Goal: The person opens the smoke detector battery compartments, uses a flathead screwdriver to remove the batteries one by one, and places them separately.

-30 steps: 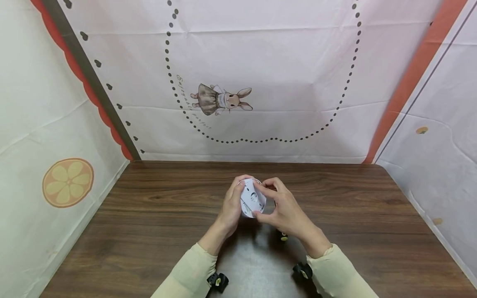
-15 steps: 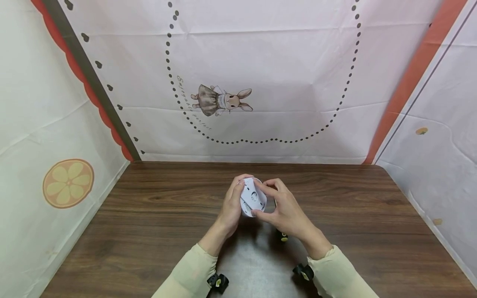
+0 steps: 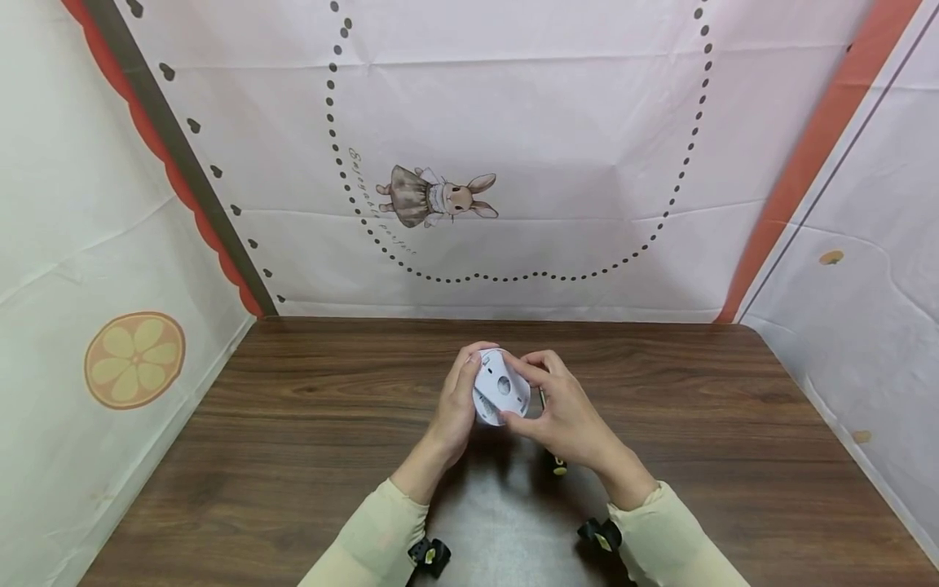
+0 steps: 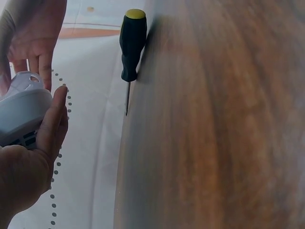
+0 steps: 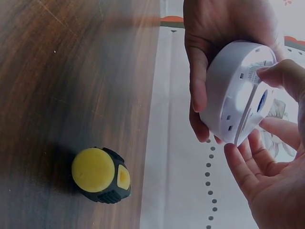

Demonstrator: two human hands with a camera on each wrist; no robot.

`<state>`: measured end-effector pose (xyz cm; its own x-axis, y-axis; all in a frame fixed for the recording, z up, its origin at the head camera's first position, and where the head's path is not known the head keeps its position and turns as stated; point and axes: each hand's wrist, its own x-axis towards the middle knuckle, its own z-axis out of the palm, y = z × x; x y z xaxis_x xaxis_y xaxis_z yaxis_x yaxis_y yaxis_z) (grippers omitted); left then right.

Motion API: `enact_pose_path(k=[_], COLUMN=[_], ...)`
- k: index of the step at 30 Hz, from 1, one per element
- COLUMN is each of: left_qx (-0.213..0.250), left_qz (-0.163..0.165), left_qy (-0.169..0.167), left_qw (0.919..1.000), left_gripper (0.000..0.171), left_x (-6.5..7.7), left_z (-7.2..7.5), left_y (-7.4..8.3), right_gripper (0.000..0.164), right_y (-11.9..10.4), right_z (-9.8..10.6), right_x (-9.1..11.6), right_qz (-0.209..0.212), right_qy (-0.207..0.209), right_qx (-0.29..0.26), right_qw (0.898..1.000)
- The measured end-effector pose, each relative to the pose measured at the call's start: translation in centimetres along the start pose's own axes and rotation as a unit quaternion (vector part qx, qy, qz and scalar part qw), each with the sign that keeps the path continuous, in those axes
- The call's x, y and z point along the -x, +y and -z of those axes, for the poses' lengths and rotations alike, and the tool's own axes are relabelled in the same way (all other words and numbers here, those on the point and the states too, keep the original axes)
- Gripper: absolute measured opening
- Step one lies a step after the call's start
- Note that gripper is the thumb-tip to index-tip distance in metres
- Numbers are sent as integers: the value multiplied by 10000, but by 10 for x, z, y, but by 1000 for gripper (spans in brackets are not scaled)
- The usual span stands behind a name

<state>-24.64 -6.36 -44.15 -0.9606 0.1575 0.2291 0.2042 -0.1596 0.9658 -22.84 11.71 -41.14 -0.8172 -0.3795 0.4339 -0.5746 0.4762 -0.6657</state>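
A round white smoke detector (image 5: 226,86) is held above the table, its back turned up. My left hand (image 3: 456,408) grips its body around the side, and dark vent slots show on it in the left wrist view. My right hand (image 3: 563,414) pinches a flat white mounting plate (image 3: 515,397) between thumb and fingers. This plate has a round hole in its middle and stands at a slant over the detector's back, with a gap between them along one side. A printed label on the back shows beside the plate in the right wrist view.
A black and yellow screwdriver (image 4: 134,45) lies on the wooden table (image 3: 330,456), partly hidden under my right hand in the head view. Printed white cloth (image 3: 557,130) hangs behind the table and at both sides. Each sleeve carries a small black wrist device.
The mounting plate has shifted slightly right and changed its tilt on the detector's back, moving with my right hand. My left hand has stayed almost still.
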Motion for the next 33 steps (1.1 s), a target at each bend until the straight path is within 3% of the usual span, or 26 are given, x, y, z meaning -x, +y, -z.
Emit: enact_pose_path(k=[14,19,24,33], left_qx=[58,277,654,587], left_qz=[-31,132,348,410], left_qy=[70,-31,-208,-152], left_qw=[10000,9995,9970,9973], left_gripper=[47,47,44,48], left_x=[-2,-2,-1,-1], left_z=[2,3,2,2], left_y=[-2,-2,-1,0], right_gripper=[72,70,66,64], right_y=[2,5,6,14], right_z=[5,11,18,29], right_x=[-2,-4,-5,-6], right_qz=[104,122,-30,-524], right_qy=[100,199,244,77], right_qx=[-119,-227,-409,-1213], right_qw=[9998,9995,9989,9912])
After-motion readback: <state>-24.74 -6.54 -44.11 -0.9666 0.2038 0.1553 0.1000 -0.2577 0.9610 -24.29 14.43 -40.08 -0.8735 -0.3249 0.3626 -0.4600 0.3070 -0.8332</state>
